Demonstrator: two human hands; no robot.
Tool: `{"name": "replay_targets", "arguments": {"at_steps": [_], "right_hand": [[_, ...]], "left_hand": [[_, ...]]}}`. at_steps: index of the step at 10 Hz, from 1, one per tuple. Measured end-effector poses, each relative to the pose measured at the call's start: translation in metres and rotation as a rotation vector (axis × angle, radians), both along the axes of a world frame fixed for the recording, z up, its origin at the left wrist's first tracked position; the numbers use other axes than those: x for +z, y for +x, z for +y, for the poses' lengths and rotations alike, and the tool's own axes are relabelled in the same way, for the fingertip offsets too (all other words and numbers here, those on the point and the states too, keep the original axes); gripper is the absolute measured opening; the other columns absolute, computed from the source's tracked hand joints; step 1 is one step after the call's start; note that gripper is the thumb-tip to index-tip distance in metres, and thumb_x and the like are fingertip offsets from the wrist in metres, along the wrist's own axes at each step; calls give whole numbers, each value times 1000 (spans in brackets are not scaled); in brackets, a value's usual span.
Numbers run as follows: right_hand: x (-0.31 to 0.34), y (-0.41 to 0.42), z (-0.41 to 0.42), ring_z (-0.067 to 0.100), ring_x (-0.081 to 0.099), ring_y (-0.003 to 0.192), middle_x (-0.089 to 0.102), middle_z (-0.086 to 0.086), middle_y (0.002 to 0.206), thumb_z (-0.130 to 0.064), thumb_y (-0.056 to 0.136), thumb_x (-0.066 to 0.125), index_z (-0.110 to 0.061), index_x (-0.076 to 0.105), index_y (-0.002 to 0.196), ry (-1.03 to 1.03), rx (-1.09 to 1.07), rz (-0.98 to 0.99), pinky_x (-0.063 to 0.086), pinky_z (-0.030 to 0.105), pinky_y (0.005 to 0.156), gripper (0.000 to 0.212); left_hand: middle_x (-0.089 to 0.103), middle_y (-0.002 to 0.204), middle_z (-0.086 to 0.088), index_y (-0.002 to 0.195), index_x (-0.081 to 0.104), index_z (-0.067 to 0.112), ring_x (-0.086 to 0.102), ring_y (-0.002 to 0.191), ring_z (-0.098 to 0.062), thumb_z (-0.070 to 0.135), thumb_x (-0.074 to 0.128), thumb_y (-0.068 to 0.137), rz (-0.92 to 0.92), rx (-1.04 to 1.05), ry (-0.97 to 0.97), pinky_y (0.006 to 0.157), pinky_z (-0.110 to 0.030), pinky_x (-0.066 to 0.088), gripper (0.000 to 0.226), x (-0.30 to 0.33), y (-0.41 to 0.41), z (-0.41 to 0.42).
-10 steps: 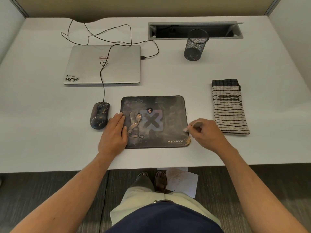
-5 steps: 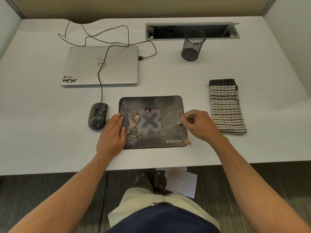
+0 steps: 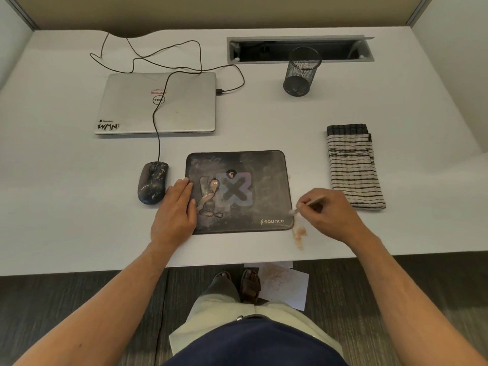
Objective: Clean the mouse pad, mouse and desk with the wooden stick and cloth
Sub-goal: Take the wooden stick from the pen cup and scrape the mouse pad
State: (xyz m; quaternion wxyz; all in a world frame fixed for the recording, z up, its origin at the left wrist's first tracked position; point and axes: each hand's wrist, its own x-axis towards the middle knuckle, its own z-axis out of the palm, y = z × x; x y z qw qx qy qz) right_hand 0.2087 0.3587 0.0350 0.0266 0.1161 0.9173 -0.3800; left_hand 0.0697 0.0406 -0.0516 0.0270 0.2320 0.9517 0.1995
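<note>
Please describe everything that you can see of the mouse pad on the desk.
The mouse pad is a dark rectangle with rounded corners, seemingly soft-surfaced, lying flat near the front of the desk. It bears a grey X logo and the word "sounce" at its front right corner. It is dirty: brownish dried smears left of the logo, and pale dusty streaks. The left hand presses flat on its left edge. The mouse lies beside it, apart.

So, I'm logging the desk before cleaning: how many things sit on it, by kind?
Laptop: 1
Mouse: 1
Mouse pad: 1
Mesh cup: 1
Cloth: 1
Stick, in the right hand: 1
Total: 6
</note>
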Motion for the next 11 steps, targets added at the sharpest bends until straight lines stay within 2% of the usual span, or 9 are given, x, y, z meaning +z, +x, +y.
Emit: {"name": "replay_targets", "arguments": {"at_steps": [1, 2, 4, 6, 7, 8, 9, 10, 11], "right_hand": [[-3, -10, -12, 5, 59, 75, 66, -9, 79, -17, 87, 63, -19, 70, 78, -56, 42, 33, 43, 12, 61, 12], [-8, -3, -18, 5, 60, 75, 66, -10, 79, -18, 88, 63, -23, 71, 79, -70, 107, -24, 44, 14, 61, 13], [-3, 18, 2, 4, 60, 72, 66, -10, 79, -19, 84, 67, -20, 71, 76, 22, 102, -135, 41, 16, 62, 9], [0, -5, -18, 2, 60, 72, 64, -12, 74, -18, 88, 63, -17, 72, 77, -34, 29, 48, 42, 8, 59, 15], [-4, -10, -29, 7, 59, 71, 65, -7, 75, -22, 91, 61, -16, 71, 78, -81, 106, -84, 45, 15, 60, 18], [-6, -13, -17, 18, 63, 72, 67, 4, 78, -26, 89, 59, -11, 70, 80, -24, 101, -223, 52, 35, 64, 21], [-2, -17, -4, 24, 58, 59, 63, 8, 66, -27, 86, 57, -8, 64, 70, 81, 87, -303, 46, 39, 54, 27], [5, -22, -3, 20, 50, 51, 56, 9, 58, -24, 87, 58, -9, 59, 62, 111, 56, -287, 40, 34, 50, 30], [5, -27, -9, 25, 64, 60, 66, 12, 65, -29, 88, 57, -10, 67, 69, 10, 3, -200, 52, 40, 57, 29]], "left_hand": [[36, 153, -9, 145, 40, 7, 30, 143, -22, 30, 35, 98, -5, 1, 1, 120, -35, 15, 53, -1, 0, -1], [35, 153, -8, 145, 40, 7, 30, 142, -21, 30, 36, 98, -10, 1, -4, 119, -34, 14, 52, -1, 0, -1], [37, 152, -9, 144, 42, 5, 31, 141, -22, 30, 36, 98, -5, -4, 2, 120, -35, 16, 52, -2, -1, -1], [37, 152, -9, 144, 41, 6, 31, 142, -22, 31, 36, 97, -6, -1, 8, 119, -34, 15, 53, 0, -1, -1], [37, 153, -9, 145, 40, 7, 31, 142, -21, 31, 36, 98, -8, -2, 11, 119, -35, 16, 53, -2, -1, -1], [36, 153, -8, 145, 40, 7, 30, 142, -20, 31, 35, 98, -7, -5, 7, 120, -34, 15, 53, -3, -1, -2], [37, 152, -9, 144, 41, 6, 30, 142, -21, 31, 36, 98, -6, -3, 10, 120, -33, 14, 53, -3, -2, -1], [37, 152, -9, 144, 41, 6, 30, 142, -21, 30, 36, 97, 0, -6, 17, 120, -32, 14, 52, -3, -2, -1], [37, 152, -9, 144, 41, 6, 30, 142, -21, 30, 36, 98, -2, -9, 17, 120, -33, 14, 52, -3, -2, -2]]}}
